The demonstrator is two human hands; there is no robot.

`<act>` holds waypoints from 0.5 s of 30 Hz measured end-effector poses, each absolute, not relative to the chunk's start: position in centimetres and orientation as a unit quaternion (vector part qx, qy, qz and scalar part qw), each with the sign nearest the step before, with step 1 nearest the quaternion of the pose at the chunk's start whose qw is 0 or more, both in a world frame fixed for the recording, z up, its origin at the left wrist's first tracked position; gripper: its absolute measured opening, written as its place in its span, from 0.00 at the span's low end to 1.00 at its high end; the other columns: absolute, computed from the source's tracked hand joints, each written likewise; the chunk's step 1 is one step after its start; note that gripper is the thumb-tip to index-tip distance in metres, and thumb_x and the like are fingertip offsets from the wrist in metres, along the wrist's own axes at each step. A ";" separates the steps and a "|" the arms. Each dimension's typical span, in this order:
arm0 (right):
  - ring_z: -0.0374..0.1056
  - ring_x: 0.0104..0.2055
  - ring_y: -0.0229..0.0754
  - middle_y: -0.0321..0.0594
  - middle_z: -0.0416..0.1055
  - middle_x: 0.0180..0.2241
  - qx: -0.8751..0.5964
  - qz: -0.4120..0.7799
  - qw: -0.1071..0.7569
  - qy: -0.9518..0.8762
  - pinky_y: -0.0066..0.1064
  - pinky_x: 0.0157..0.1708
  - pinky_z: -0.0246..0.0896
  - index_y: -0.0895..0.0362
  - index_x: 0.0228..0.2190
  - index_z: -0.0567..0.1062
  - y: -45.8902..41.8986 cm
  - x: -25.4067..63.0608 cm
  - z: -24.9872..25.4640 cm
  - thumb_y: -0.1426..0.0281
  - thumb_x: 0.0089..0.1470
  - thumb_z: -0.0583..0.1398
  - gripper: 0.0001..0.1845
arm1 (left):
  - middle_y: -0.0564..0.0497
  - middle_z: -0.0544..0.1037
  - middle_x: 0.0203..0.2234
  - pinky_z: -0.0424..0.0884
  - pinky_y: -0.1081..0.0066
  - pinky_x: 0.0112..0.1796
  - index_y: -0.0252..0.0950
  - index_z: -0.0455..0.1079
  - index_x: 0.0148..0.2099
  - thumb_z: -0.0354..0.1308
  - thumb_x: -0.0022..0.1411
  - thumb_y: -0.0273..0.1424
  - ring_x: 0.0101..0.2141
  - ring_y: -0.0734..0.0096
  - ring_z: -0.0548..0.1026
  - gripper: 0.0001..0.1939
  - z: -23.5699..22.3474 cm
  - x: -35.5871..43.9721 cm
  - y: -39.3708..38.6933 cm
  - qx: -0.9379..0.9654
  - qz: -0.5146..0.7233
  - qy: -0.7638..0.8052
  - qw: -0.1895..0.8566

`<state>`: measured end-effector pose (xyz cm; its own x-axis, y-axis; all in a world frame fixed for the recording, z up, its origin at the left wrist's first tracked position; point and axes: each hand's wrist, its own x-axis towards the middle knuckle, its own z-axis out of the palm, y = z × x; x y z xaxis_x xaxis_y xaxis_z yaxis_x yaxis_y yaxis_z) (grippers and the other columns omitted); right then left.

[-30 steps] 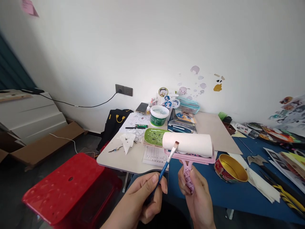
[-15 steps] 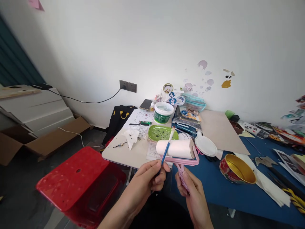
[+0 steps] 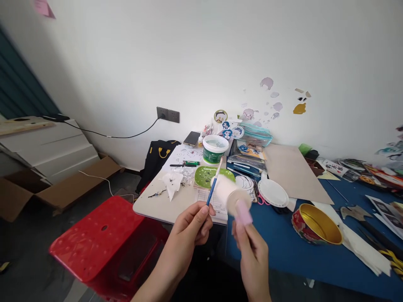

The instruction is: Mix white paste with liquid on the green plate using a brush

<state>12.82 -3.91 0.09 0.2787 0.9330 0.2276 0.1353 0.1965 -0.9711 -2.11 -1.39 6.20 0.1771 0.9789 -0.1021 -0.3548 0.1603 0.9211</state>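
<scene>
My left hand (image 3: 195,224) is closed round the handle of a blue paintbrush (image 3: 212,191), its bristle tip pointing up and away. In my right hand (image 3: 252,247) is a lint roller (image 3: 227,191) with a pink handle and a thick white roll. The roll is blurred by motion, its round end turned toward me. Part of the roller lies behind the brush, and I cannot tell whether the two touch. Beyond them a green patterned tray (image 3: 204,176) rests on the light table, with a white-and-green tub (image 3: 215,147) behind it.
A red stool (image 3: 100,235) stands at the left. On the blue table (image 3: 267,239) are a round gold-lined tin (image 3: 317,224), a white lid (image 3: 273,193) and yellow-handled scissors (image 3: 397,260). Crumpled tissue (image 3: 172,181) lies on the light table (image 3: 151,201).
The lint roller has turned from lying crosswise to showing its end toward me. The paintbrush has shifted slightly left with my left hand.
</scene>
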 end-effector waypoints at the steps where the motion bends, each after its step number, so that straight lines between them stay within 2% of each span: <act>1: 0.60 0.27 0.39 0.39 0.67 0.26 -0.548 0.313 0.601 -0.491 0.29 0.26 0.57 0.56 0.36 0.77 -4.0 12.8 -0.1 0.61 0.57 0.56 0.14 | 0.60 0.55 0.17 0.45 0.77 0.20 0.36 0.65 0.35 0.51 0.63 0.42 0.19 0.80 0.49 0.14 6.1 -2.2 -1.4 0.425 0.516 0.422 0.612; 4: 0.62 0.28 0.39 0.40 0.67 0.26 -0.546 0.241 0.615 -0.516 0.28 0.27 0.58 0.56 0.41 0.77 -4.4 12.2 -0.2 0.63 0.58 0.55 0.15 | 0.57 0.61 0.20 0.54 0.77 0.24 0.37 0.65 0.35 0.49 0.65 0.41 0.22 0.77 0.57 0.13 5.6 -1.9 -1.4 0.517 0.526 0.505 0.448; 7: 0.63 0.29 0.39 0.40 0.67 0.26 -0.533 0.244 0.622 -0.519 0.28 0.28 0.60 0.57 0.39 0.78 -4.2 11.6 0.0 0.63 0.58 0.55 0.15 | 0.56 0.67 0.22 0.58 0.76 0.26 0.37 0.66 0.35 0.47 0.66 0.37 0.23 0.75 0.62 0.12 5.1 -1.1 -1.6 0.603 0.488 0.531 0.342; 12: 0.59 0.24 0.35 0.38 0.65 0.25 -0.551 0.345 0.659 -0.378 0.25 0.20 0.57 0.58 0.39 0.77 -2.9 11.7 0.5 0.58 0.56 0.57 0.18 | 0.55 0.72 0.24 0.61 0.75 0.28 0.38 0.67 0.40 0.44 0.67 0.36 0.24 0.73 0.68 0.12 4.6 -0.2 -1.6 0.659 0.439 0.523 0.316; 15: 0.58 0.24 0.36 0.37 0.63 0.21 -0.536 0.357 0.649 -0.405 0.26 0.22 0.58 0.59 0.32 0.79 -2.9 11.9 0.4 0.56 0.53 0.59 0.18 | 0.55 0.71 0.23 0.60 0.75 0.27 0.38 0.66 0.38 0.44 0.67 0.38 0.23 0.73 0.66 0.13 4.6 -0.2 -1.3 0.640 0.445 0.544 0.310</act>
<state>11.87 -2.86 0.37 0.4172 0.8976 0.1425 -0.0297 0.1702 -0.9850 -0.25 -1.29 4.64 0.0114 0.9726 0.2324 0.4199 -0.2156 0.8816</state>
